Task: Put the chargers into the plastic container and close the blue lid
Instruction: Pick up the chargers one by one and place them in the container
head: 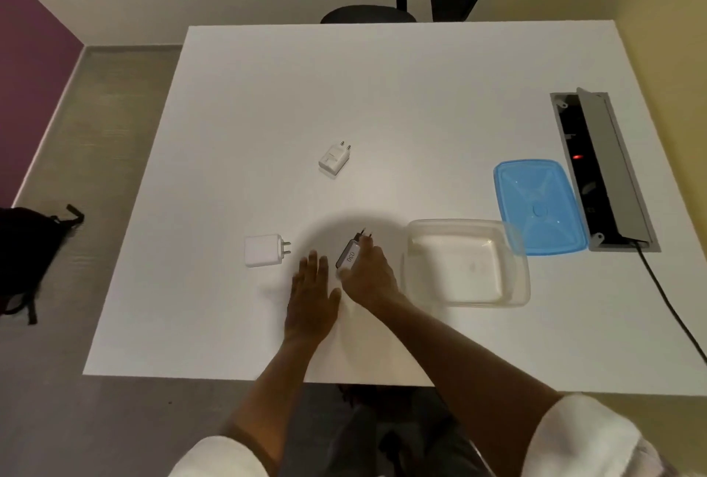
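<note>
Gripping a grey-sided charger (349,255) between thumb and fingers, the right hand (369,276) holds it just left of the clear plastic container (512,247), prongs pointing away. Beside it, the left hand (311,294) lies flat and empty on the white table (421,94). Two white chargers (264,250) (333,157) remain on the tabletop; the blue lid (539,205) rests behind the open container.

A clear, glossy plastic container (466,262) is seen on a matt white table (267,94); beside the container, a translucent blue plastic lid (539,205) is seen
</note>
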Motion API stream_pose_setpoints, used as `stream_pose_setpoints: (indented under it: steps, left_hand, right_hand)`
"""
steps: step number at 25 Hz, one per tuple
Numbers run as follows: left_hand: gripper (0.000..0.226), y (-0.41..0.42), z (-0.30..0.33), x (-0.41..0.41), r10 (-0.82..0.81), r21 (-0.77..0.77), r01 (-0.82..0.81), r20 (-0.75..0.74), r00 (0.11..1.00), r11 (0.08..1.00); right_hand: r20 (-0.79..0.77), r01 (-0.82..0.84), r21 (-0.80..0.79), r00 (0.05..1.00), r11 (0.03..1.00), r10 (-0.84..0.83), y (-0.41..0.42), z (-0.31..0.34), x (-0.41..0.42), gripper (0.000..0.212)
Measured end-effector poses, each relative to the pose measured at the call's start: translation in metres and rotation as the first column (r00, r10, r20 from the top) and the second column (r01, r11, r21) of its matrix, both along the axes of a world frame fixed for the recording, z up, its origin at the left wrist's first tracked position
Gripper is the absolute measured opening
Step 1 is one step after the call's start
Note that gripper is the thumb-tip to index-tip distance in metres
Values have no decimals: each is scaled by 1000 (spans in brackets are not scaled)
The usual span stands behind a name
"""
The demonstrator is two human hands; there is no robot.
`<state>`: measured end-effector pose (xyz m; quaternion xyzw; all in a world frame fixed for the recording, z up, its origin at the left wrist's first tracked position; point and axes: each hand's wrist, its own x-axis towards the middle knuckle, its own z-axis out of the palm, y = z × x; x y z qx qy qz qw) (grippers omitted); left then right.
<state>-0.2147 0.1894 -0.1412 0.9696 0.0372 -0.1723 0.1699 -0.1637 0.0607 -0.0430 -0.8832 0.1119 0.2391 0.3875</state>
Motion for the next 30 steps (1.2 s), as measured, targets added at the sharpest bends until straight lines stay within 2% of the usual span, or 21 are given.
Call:
stream_pose_setpoints:
  steps: [2,5,9,13,19,24,28,30]
  left_hand:
    - [70,-2,-11,1,-64,34,62,55,996,997]
    - [65,-7,-22,-2,-62,99,49,134,989,994]
    - [64,-8,-27,-2,-28,107,8,191,981,994]
    - [65,-9,-25,-1,-3,103,-14,165,986,995]
    - [66,-8,-22,0,43,59,-54,161,986,997]
    - [65,-8,-22,-1,47,11,-50,181,982,999]
    - [68,-8,-21,-2,73,-11,-73,190,979,997]
    - [69,-8,-21,-2,77,-18,-75,191,979,997]
  right_hand:
    - [9,15,-98,1000,995,-14,12,-16,3,63]
    - [33,26,-237,999,971,-19,24,-35,7,70]
    - [122,10,-305,992,952,28,28,-51,11,61]
    - [147,-91,-349,978,933,150,30,-54,9,60]
    - [116,-163,-296,972,941,205,24,-40,15,68]
    - [282,-154,-140,941,978,188,-10,17,-5,71]
    - [234,-31,-151,970,988,67,-77,52,-23,72]
    - [216,-22,-201,974,979,66,-102,51,-26,72]
